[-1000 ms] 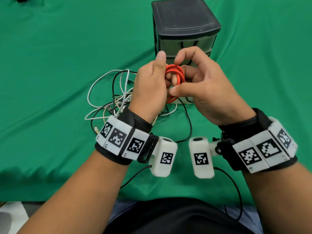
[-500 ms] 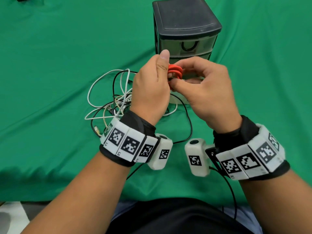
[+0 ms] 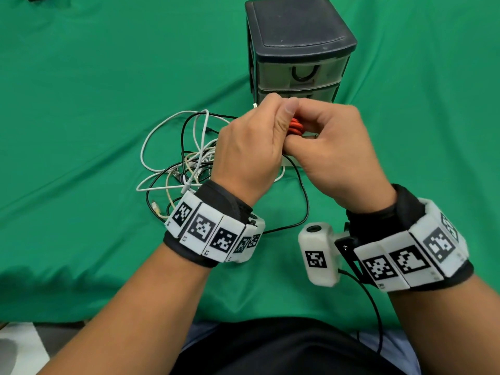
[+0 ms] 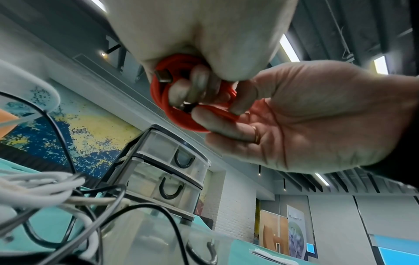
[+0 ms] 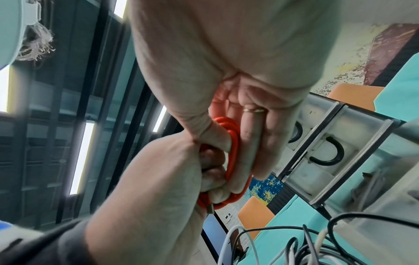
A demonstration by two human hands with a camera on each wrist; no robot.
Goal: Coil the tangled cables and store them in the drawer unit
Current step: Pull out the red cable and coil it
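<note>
Both hands meet in front of the drawer unit (image 3: 297, 39) around a small coil of red cable (image 3: 295, 126). My left hand (image 3: 254, 142) grips the coil with curled fingers, thumb up beside it. My right hand (image 3: 332, 142) pinches the coil from the right. In the left wrist view the red cable (image 4: 181, 114) is wound in tight loops with a metal plug at its upper left. In the right wrist view the red cable (image 5: 233, 161) sits between the right hand's thumb and fingers. A tangle of white and black cables (image 3: 186, 158) lies on the green cloth to the left.
The dark drawer unit has translucent drawers with black handles (image 3: 302, 73); the two drawers in the head view are closed. A drawer front (image 5: 326, 152) is close beside the hands. Green cloth (image 3: 81, 104) covers the table. A black cable loop (image 3: 305, 201) runs between my wrists.
The hands have closed in on the red coil and shifted slightly up toward the drawer unit. The right hand's fingers, spread a second ago, now curl tightly, hiding most of the coil.
</note>
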